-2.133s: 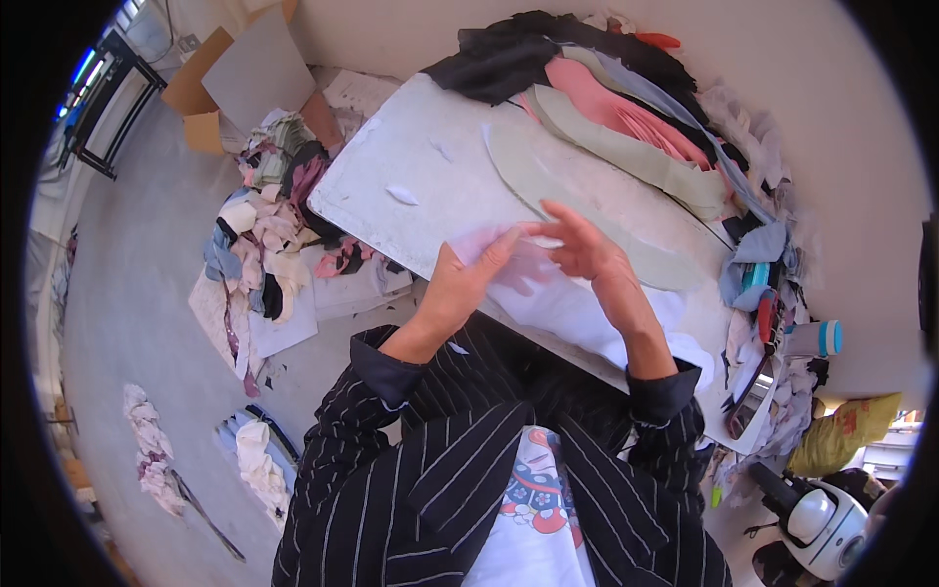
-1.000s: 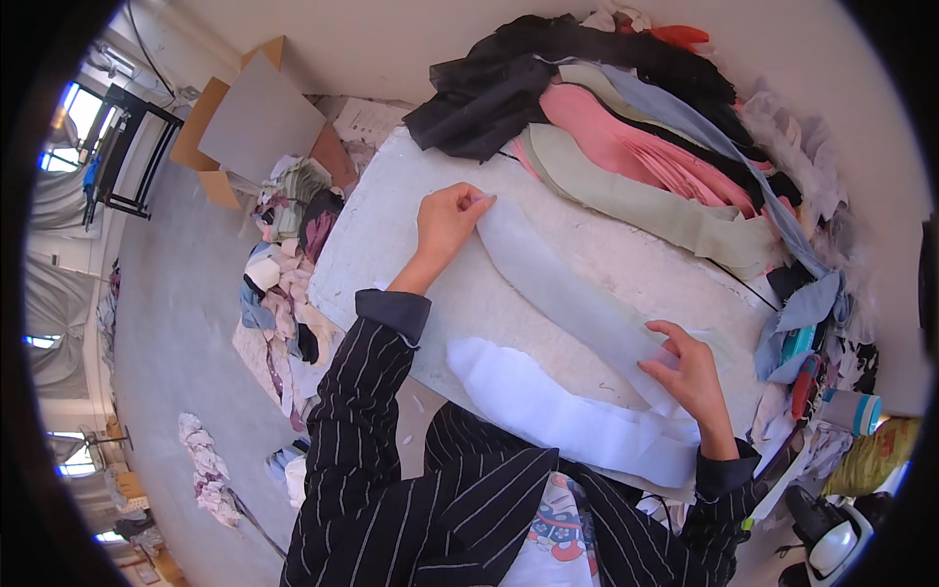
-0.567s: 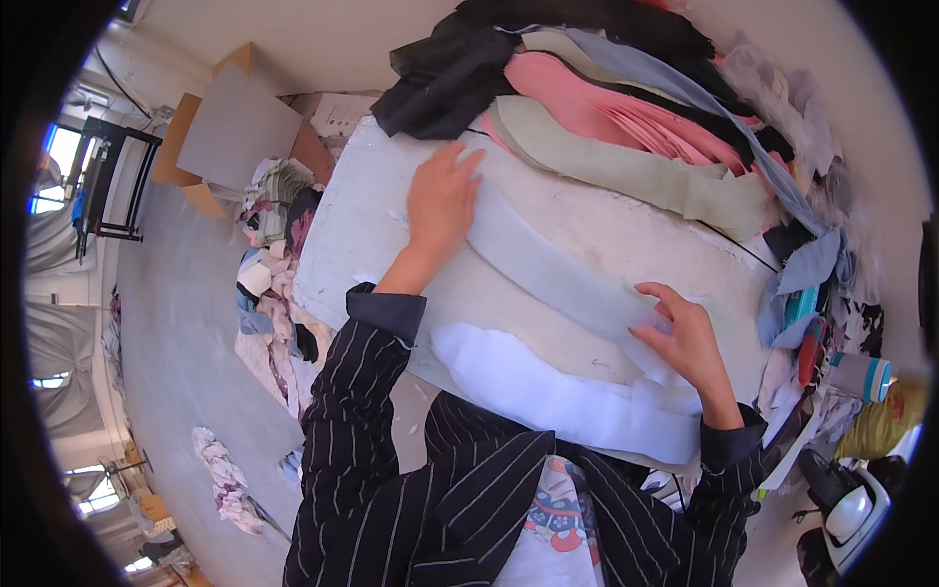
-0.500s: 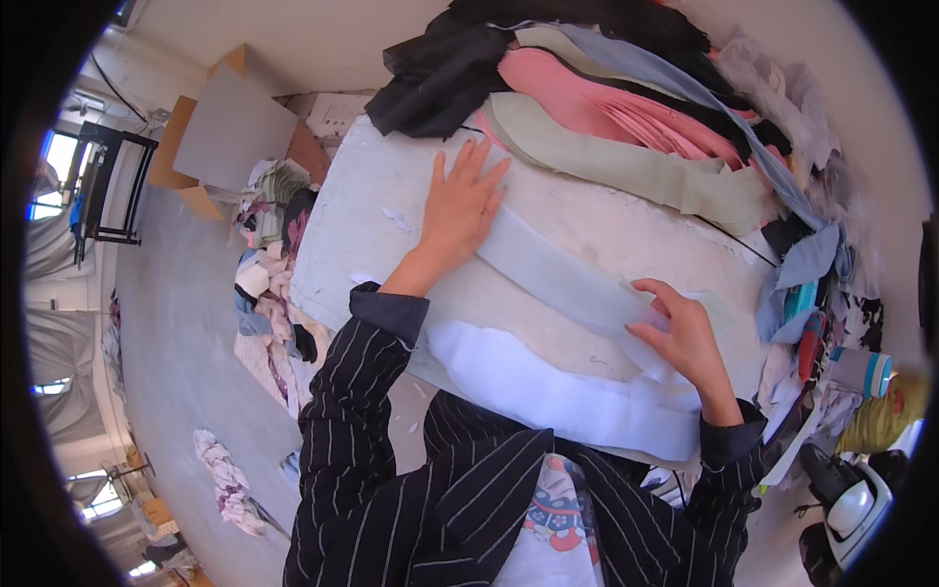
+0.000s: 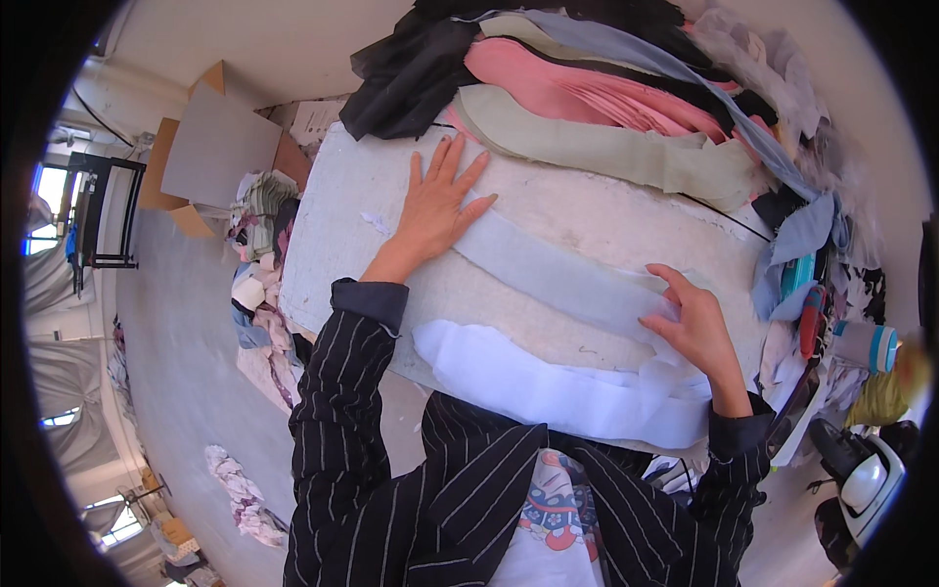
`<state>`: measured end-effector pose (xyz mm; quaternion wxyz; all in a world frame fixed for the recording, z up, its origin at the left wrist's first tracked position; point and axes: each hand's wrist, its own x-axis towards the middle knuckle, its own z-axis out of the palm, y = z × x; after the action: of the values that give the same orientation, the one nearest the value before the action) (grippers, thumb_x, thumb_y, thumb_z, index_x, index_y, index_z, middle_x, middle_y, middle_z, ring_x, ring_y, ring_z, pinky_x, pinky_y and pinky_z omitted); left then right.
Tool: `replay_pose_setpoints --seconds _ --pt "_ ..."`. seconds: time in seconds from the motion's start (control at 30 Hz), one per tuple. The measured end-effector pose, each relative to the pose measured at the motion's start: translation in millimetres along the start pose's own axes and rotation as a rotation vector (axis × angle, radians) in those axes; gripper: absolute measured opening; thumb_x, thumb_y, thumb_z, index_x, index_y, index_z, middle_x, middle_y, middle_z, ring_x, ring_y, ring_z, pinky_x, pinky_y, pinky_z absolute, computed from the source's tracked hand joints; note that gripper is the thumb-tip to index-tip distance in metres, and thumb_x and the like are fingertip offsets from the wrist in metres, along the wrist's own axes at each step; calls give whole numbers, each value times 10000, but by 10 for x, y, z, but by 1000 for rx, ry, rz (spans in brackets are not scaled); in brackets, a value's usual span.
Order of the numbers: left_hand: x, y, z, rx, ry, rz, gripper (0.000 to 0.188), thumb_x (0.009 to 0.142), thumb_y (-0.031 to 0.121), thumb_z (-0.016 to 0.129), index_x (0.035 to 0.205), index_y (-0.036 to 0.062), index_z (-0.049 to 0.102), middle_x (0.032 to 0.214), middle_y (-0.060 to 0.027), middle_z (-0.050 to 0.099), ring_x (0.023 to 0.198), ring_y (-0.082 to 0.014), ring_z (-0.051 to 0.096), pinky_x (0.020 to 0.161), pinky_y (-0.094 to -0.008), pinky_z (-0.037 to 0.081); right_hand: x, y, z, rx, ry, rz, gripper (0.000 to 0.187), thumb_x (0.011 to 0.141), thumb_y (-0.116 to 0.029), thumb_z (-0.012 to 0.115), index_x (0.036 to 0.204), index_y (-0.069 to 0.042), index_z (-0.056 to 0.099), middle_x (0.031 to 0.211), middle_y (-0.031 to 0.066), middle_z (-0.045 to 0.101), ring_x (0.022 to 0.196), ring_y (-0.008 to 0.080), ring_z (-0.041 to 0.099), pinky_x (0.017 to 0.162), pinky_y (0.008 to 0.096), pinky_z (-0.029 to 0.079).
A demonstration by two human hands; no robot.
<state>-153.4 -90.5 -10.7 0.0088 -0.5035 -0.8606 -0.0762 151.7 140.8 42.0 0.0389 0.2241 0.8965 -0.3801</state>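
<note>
Our long pale-blue fabric strip (image 5: 548,269) lies spread; left hand (image 5: 430,210) splayed, right hand (image 5: 690,318) half-curled, grip unclear; below it, curved white fabric (image 5: 548,383) lies ungrasped.

Pale table (image 5: 328,220): sheer strip (image 5: 553,269), white pieces (image 5: 558,386), fabric pile (image 5: 606,152)

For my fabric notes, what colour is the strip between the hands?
The strip looks pale bluish grey, best seen in the head view.

Left grip (image 5: 437,203) splayed, right grip (image 5: 696,325) curled
</note>
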Motion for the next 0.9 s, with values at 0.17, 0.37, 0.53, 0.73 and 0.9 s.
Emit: replay_pose_setpoints --seconds 0.17,0.37,0.53,0.73,0.9 --pt "-30 434 -139 0 35 136 569 986 447 456 1488 182 413 1610 -144 202 1488 -336 164 1186 -561 66 4 69 62 0 63 -48 631 710 -151 803 1296 -141 570 802 145 626 726 333 614 682 395 495" --pt "-79 593 -18 -64 -91 204 545 993 427 437 1483 190 425 1605 -128 222 1490 -301 177 1192 -554 60 -63 25 -41 63 56 -11 598 751 -138 772 1308 -132 556 773 118 603 713 318 609 666 376 485" --pt "-78 580 -21 -68 -91 209 537 997 428 426 1480 192 432 1601 -130 233 1490 -294 180 1195 -544 61 -47 141 -41 37 138 -1 582 768 -123 753 1313 -123 550 762 105 602 688 301 607 644 375 480" --pt "-81 581 -20 -33 -107 206 558 995 419 437 1503 194 387 1609 -125 215 1493 -297 171 1196 -539 60 -2 227 105 -48 232 -32 582 781 -120 743 1325 -124 536 740 96 607 665 308 609 627 389 482" --pt "-14 1026 -157 -24 -107 366 616 967 406 506 1516 181 341 1617 -114 195 1500 -279 158 1199 -542 50 -1 243 152 -56 255 -33 607 765 -97 753 1333 -129 543 739 90 570 652 263 570 632 346 470"
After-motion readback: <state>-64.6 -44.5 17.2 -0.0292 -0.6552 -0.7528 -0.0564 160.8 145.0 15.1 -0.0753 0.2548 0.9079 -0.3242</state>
